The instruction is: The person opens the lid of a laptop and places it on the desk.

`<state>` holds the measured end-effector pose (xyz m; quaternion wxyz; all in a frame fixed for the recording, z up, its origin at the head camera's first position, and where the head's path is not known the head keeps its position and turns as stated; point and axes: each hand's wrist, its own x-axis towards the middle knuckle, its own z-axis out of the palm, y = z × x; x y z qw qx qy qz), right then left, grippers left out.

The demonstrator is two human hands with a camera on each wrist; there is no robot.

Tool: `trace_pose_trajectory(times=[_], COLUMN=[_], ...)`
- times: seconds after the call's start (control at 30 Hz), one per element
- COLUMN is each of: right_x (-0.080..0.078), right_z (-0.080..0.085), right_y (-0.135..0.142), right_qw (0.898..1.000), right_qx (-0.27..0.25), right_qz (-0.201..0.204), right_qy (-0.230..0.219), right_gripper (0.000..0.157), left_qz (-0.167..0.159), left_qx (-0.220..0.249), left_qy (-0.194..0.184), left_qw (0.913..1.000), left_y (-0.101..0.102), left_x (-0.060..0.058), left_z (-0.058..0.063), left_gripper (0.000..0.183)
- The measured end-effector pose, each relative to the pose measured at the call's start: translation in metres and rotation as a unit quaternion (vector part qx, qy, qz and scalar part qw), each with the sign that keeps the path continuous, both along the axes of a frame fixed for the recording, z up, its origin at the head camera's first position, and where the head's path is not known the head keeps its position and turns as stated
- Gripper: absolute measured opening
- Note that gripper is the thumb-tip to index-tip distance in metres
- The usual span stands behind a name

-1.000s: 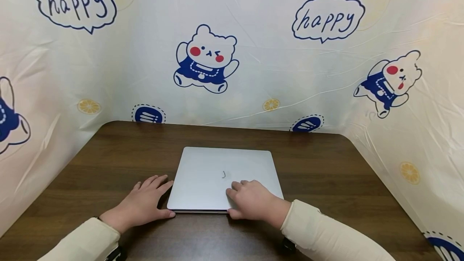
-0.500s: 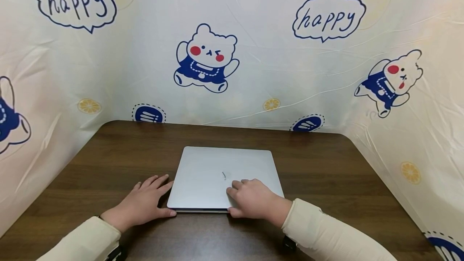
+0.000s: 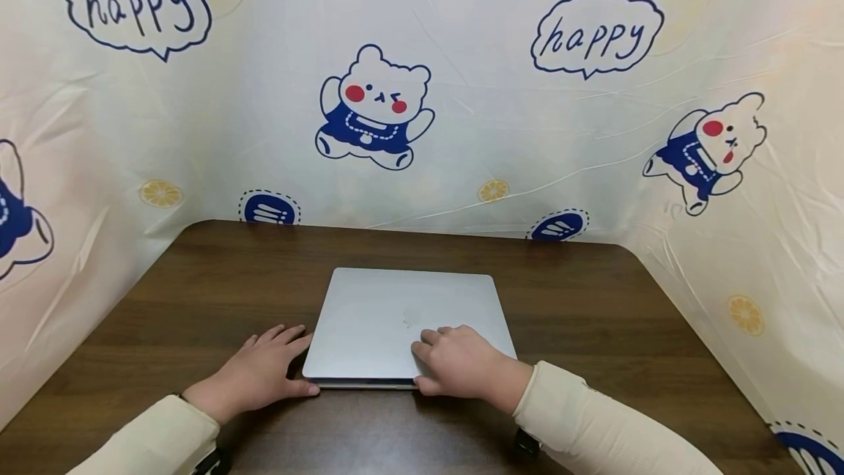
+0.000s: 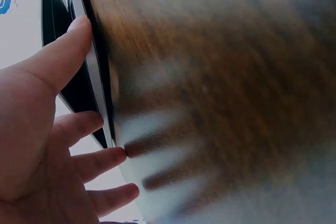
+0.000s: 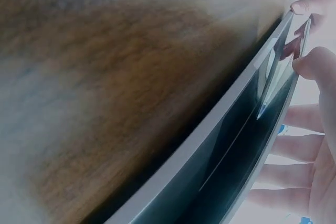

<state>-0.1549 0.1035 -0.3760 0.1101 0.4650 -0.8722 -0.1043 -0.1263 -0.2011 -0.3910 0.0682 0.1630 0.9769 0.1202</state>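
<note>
A silver laptop (image 3: pixel 376 321) lies on the brown table, its lid raised a narrow crack at the front edge. My right hand (image 3: pixel 464 365) pinches the lid near the middle of that edge. In the right wrist view, the thumb is at the edge of the lid (image 5: pixel 270 145) and the fingers lie over its outer face; the dark gap shows below. At the front left corner my left hand (image 3: pixel 253 376) touches the laptop's base (image 4: pixel 94 72) with thumb and index finger, the fingers fairly straight and spread. Inside, keyboard and screen are hidden from the head view.
The wood-grain table (image 3: pixel 217 277) extends around the laptop on all sides. A pale curtain (image 3: pixel 475 130) printed with bears and "happy" bubbles hangs close behind the table and along both sides.
The gap under the lid's front edge has widened slightly as the right hand lifts it. The left hand stays in place at the corner.
</note>
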Motion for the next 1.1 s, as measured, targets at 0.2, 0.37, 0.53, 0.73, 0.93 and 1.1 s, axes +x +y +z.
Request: trace_pose_trajectory(times=[0.2,0.37,0.53,0.73,0.93,1.1], right_x=[0.000,0.000,-0.001,0.000,0.001,0.000], right_z=[0.002,0.005,0.007,0.010,0.012,0.013], right_y=[0.001,0.002,0.003,0.003,0.004,0.004], right_qw=[1.000,1.000,1.000,1.000,1.000,0.999], right_qx=[-0.001,-0.009,-0.016,-0.014,-0.016,-0.019], right_qz=[0.008,0.013,0.018,0.024,0.025,0.029], right_qy=[-0.001,-0.008,-0.007,-0.009,-0.010,-0.005], right_gripper=[0.041,0.041,0.040,0.037,0.036,0.036], left_qz=[0.007,0.013,0.010,0.008,0.009,0.007], left_qx=[0.016,0.040,0.044,0.045,0.039,0.034], left_qy=[-0.018,-0.035,-0.025,-0.013,-0.008,-0.008], left_qw=[0.9997,0.9985,0.9987,0.9989,0.9992,0.9994], left_y=[0.000,-0.001,-0.001,-0.001,0.000,0.001], left_x=[-0.001,-0.003,-0.004,-0.003,-0.004,-0.003], left_z=[-0.002,-0.003,-0.002,-0.002,-0.003,0.000], left_gripper=[0.088,0.089,0.088,0.088,0.089,0.090])
